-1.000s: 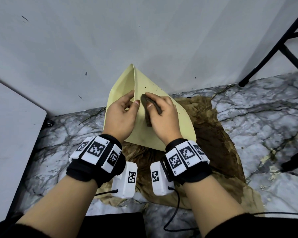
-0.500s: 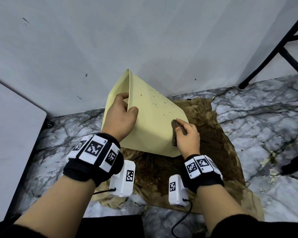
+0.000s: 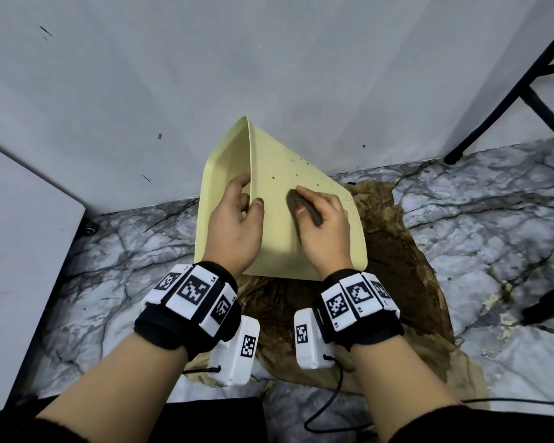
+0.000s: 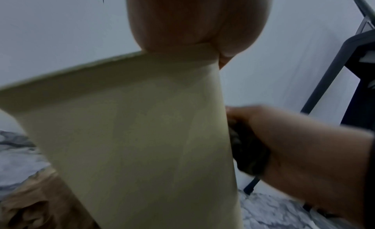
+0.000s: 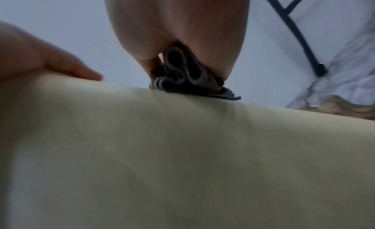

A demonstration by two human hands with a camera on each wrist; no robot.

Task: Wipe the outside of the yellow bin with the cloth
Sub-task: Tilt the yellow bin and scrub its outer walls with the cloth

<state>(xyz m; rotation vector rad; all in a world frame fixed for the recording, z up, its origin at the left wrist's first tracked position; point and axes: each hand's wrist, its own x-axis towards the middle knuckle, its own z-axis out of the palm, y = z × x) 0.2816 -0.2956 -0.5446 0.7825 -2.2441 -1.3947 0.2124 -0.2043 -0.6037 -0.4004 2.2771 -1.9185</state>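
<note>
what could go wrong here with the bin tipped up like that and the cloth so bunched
The yellow bin is tilted and the left hand grips only its rim, so a hard stroke could make it slip. The right hand holds the cloth wadded small, so it may miss the dark specks higher up the wall.

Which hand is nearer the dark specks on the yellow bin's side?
Right. The right hand presses the cloth on the speckled wall just below the specks; the left hand grips the yellow bin at its rim edge, farther off.
</note>
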